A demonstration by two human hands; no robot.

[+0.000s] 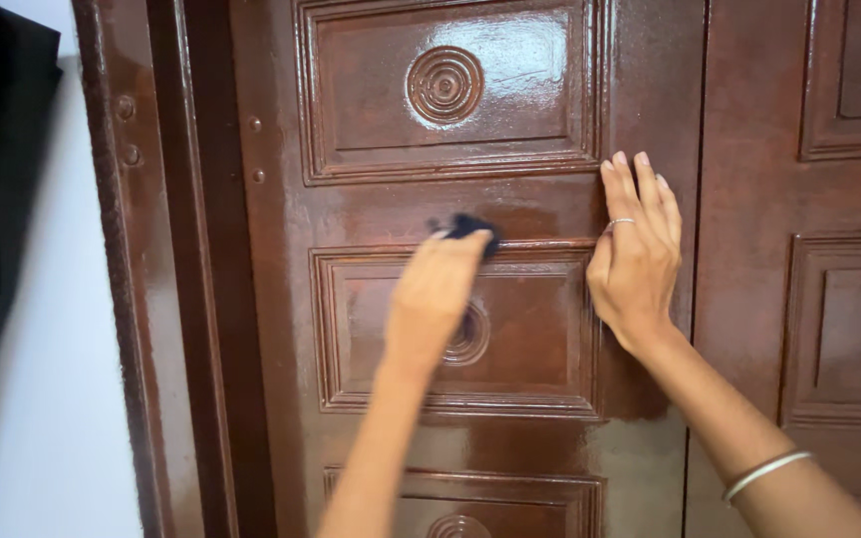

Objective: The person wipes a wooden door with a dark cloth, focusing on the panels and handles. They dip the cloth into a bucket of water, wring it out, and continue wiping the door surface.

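A small dark cloth point(468, 227) is pinched in the fingertips of the left hand point(435, 289) and pressed against the brown door point(540, 214), on the flat strip between the upper carved panel point(445, 90) and the middle panel point(525, 334). Only a bit of the cloth is seen past the fingers — most of it is hidden inside the closed grip. Its edges are blurred.

The right hand point(638, 254) is laid flat on the door, just to the right of the cloth, with the fingers straight, close together and pointing up; nothing is held in it. A thin ring point(620, 222) is worn on one finger, and a thin metal bangle point(764, 473) sits on the forearm well below.

The door is glossy, with a round ringed carving point(444, 85) set in the upper panel. Another door leaf point(829, 249) stands to its right, and the door frame point(151, 299) and a pale wall point(52, 399) lie to its left.
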